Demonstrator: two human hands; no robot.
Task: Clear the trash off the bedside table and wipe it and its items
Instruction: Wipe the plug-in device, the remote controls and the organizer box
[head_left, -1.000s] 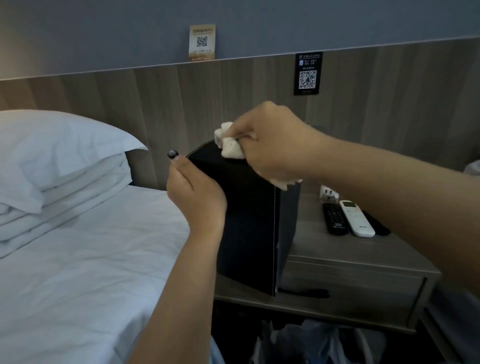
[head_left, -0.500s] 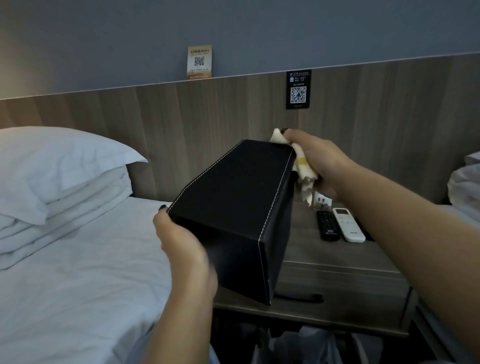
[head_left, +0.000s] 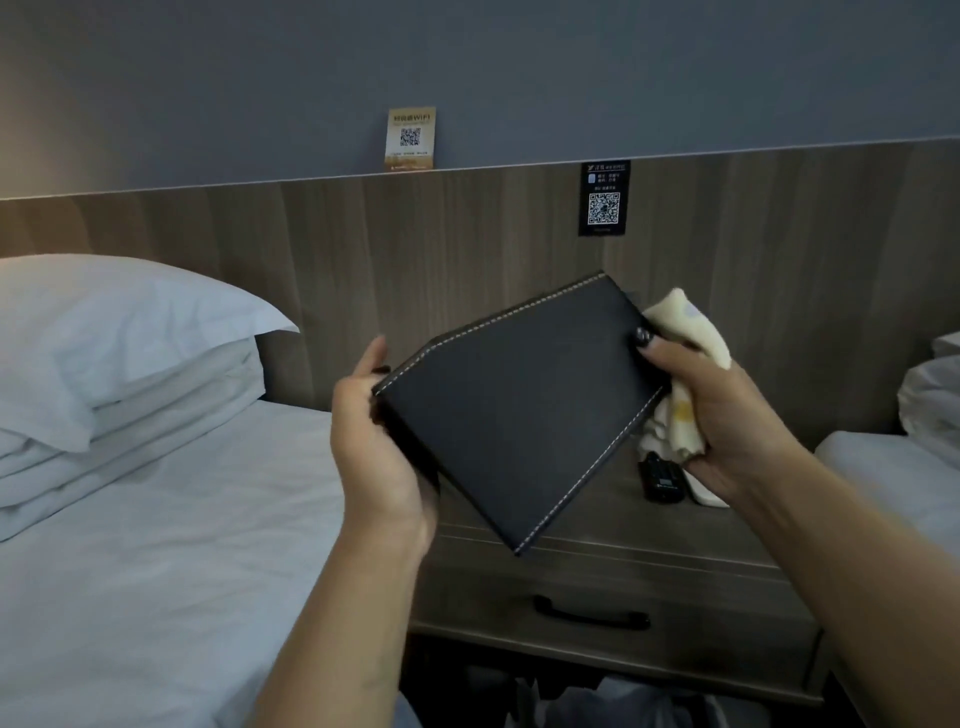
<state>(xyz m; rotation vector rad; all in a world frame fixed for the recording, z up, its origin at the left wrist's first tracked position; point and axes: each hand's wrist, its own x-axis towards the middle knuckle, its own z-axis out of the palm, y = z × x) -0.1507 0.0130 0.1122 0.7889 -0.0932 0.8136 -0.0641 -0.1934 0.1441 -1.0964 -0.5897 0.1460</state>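
A black leather box (head_left: 519, 410) with white stitching hangs tilted in the air above the bedside table (head_left: 613, 525). My left hand (head_left: 379, 447) grips its left end. My right hand (head_left: 727, 415) holds a pale yellow cloth (head_left: 685, 358) bunched against the box's right end, with the thumb on the box's face. Behind the box a black remote (head_left: 661, 475) lies on the table, and a white remote (head_left: 709, 496) shows partly under my right hand.
The table has a drawer with a black handle (head_left: 589, 613). A white bed (head_left: 156, 545) with stacked pillows (head_left: 119, 353) lies to the left, a second bed (head_left: 893, 478) to the right. A bag of trash (head_left: 597, 701) sits on the floor below. The wooden headboard panel carries QR code signs.
The box has been turned so a broad flat face looks at me. My left hand shifted up its left end, and my right hand with the cloth moved down to the right end.
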